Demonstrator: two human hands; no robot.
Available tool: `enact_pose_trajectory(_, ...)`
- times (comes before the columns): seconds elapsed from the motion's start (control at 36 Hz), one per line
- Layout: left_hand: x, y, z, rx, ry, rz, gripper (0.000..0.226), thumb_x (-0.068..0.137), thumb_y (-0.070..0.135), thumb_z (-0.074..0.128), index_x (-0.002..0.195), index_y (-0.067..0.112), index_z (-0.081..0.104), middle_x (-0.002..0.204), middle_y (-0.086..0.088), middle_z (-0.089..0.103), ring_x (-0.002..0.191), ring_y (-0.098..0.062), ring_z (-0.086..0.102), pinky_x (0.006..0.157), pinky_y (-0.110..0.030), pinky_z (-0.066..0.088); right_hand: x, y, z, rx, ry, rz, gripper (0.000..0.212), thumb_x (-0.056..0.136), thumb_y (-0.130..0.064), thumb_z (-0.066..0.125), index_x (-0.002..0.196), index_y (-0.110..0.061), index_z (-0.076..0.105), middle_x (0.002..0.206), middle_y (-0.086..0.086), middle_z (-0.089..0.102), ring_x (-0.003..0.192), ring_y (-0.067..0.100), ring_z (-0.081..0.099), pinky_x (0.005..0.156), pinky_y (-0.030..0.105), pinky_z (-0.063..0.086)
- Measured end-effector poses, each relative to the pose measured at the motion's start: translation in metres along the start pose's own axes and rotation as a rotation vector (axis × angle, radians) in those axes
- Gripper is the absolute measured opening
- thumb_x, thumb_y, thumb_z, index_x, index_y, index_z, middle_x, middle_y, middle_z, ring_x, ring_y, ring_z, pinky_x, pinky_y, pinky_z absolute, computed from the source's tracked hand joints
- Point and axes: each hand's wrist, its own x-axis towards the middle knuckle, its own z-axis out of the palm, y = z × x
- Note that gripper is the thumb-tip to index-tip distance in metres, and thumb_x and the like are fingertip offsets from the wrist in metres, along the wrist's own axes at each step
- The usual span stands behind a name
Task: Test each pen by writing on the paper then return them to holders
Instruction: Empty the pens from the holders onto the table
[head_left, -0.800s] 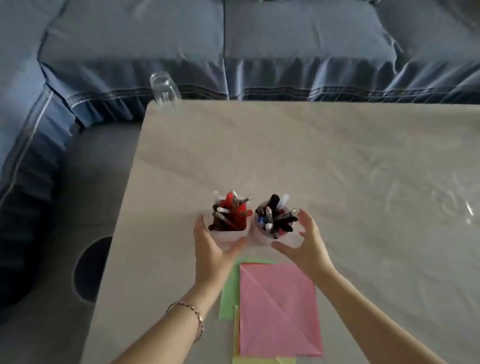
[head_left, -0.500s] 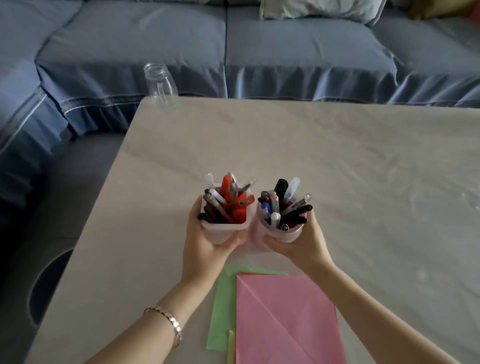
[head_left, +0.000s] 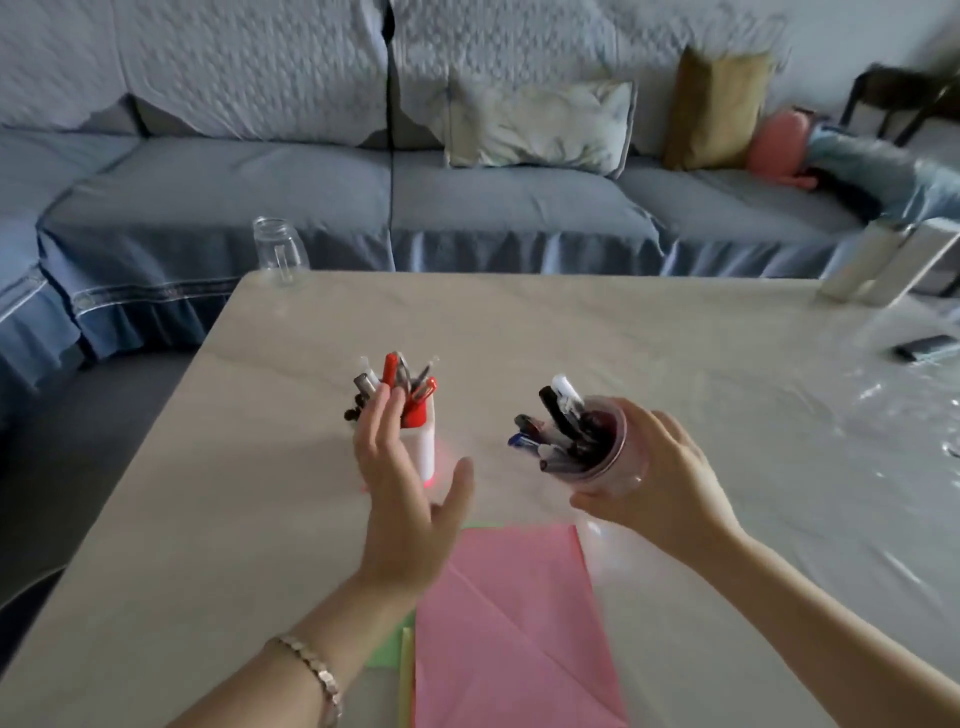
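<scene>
The left hand (head_left: 400, 483) is hovering open over the table (head_left: 571, 332). Its fingers (head_left: 383, 423) are straight and close together, the thumb is spreading toward 3 o'clock, and it is holding nothing. At 12 o'clock from this hand the white holder (head_left: 425, 449) is standing upright on the table, carrying red pens (head_left: 390, 370) and some darker ones. The fingertips are overlapping its near side in the view, and I cannot tell whether they are touching it.

At 3 o'clock from the white holder, clearly apart from it, the right hand (head_left: 660, 493) is gripping the round pink holder (head_left: 610, 462). The fingers are curling around its far side and the thumb is pressing under its near side. This holder is tilting, with its mouth facing about 10 o'clock, and the dark pens (head_left: 556, 413) inside are leaning out the same way.

At 6 o'clock, between the two forearms, the pink paper (head_left: 509, 623) is lying flat on the table. A green sheet (head_left: 390, 649) and a yellow sheet (head_left: 406, 675) are showing from under its 9 o'clock edge. A bracelet (head_left: 311, 670) is sitting on the left wrist.

A glass jar (head_left: 278, 249) is standing at the table's corner near 11 o'clock. Beyond the table, at 12 o'clock, a blue sofa (head_left: 467, 208) is carrying a pale cushion (head_left: 540, 124).
</scene>
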Motion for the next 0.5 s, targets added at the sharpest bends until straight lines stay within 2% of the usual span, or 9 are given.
enact_pose_trajectory(0.06, 0.006, 0.017, 0.013, -0.151, -0.143, -0.018, 0.063, 0.084, 0.035, 0.052, 0.14, 0.023, 0.026, 0.147, -0.002, 0.02, 0.139, -0.007, 0.017, 0.113, -0.032, 0.024, 0.0, 0.009, -0.012, -0.133, -0.023, 0.014, 0.084, 0.047, -0.036, 0.084, 0.123, -0.039, 0.048, 0.101, -0.021, 0.048, 0.108, 0.015, 0.047, 0.089, 0.029, 0.036)
enact_pose_trajectory(0.11, 0.013, 0.032, 0.028, -0.296, -0.335, -0.19, 0.062, 0.08, 0.051, 0.05, 0.134, 0.048, 0.02, 0.149, 0.011, 0.02, 0.138, 0.001, 0.019, 0.113, -0.034, 0.026, 0.005, 0.018, -0.02, -0.274, -0.052, 0.02, 0.091, 0.047, -0.045, 0.08, 0.129, -0.038, 0.041, 0.117, -0.01, 0.049, 0.115, 0.02, 0.044, 0.094, 0.031, 0.034)
enact_pose_trajectory(0.19, 0.014, 0.031, 0.057, -0.331, -0.519, -0.315, 0.067, 0.071, 0.066, 0.053, 0.126, 0.065, 0.014, 0.149, 0.021, 0.009, 0.137, 0.002, 0.018, 0.112, -0.034, 0.026, 0.012, 0.025, -0.025, -0.397, -0.074, 0.007, 0.094, 0.053, -0.043, 0.078, 0.136, -0.031, 0.036, 0.128, -0.002, 0.044, 0.119, 0.023, 0.039, 0.097, 0.032, 0.028)
enact_pose_trajectory(0.25, 0.012, 0.025, 0.074, -0.33, -0.589, -0.327, 0.074, 0.069, 0.059, 0.062, 0.127, 0.06, 0.016, 0.147, 0.016, 0.01, 0.131, 0.005, 0.026, 0.107, -0.024, 0.032, 0.018, 0.028, -0.023, -0.49, -0.102, -0.019, 0.09, 0.056, -0.043, 0.075, 0.136, -0.03, 0.035, 0.127, 0.0, 0.042, 0.119, 0.024, 0.038, 0.098, 0.032, 0.027)
enact_pose_trajectory(0.31, 0.008, 0.015, 0.089, -0.294, -0.62, -0.329, 0.075, 0.077, 0.03, 0.072, 0.132, 0.045, 0.024, 0.14, 0.001, 0.022, 0.114, 0.014, 0.037, 0.095, -0.005, 0.033, 0.026, 0.034, -0.017, -0.544, -0.145, -0.03, 0.088, 0.06, -0.043, 0.072, 0.137, -0.03, 0.033, 0.128, -0.001, 0.041, 0.12, 0.023, 0.037, 0.101, 0.031, 0.025)
enact_pose_trajectory(0.33, 0.006, 0.011, 0.094, -0.263, -0.626, -0.341, 0.071, 0.08, 0.015, 0.069, 0.135, 0.036, 0.03, 0.135, 0.001, 0.028, 0.11, 0.011, 0.041, 0.089, 0.001, 0.032, 0.03, 0.036, -0.013, -0.561, -0.178, -0.033, 0.087, 0.061, -0.043, 0.071, 0.138, -0.03, 0.031, 0.127, -0.001, 0.041, 0.12, 0.022, 0.037, 0.102, 0.031, 0.024)
enact_pose_trajectory(0.42, 0.005, -0.002, 0.1, -0.159, -0.628, -0.403, 0.052, 0.085, -0.001, 0.057, 0.13, 0.023, 0.048, 0.124, 0.001, 0.043, 0.109, -0.006, 0.049, 0.082, 0.004, 0.031, 0.039, 0.048, 0.001, -0.625, -0.226, -0.069, 0.085, 0.06, -0.04, 0.07, 0.137, -0.03, 0.033, 0.123, -0.001, 0.043, 0.117, 0.023, 0.04, 0.1, 0.032, 0.026)
enact_pose_trajectory(0.5, 0.004, -0.012, 0.102, -0.055, -0.648, -0.405, 0.048, 0.086, -0.001, 0.052, 0.129, 0.021, 0.05, 0.121, -0.001, 0.047, 0.103, -0.008, 0.05, 0.081, 0.006, 0.028, 0.046, 0.057, 0.011, -0.699, -0.266, -0.108, 0.085, 0.05, -0.034, 0.076, 0.129, -0.024, 0.047, 0.111, 0.004, 0.053, 0.104, 0.029, 0.051, 0.093, 0.038, 0.036)
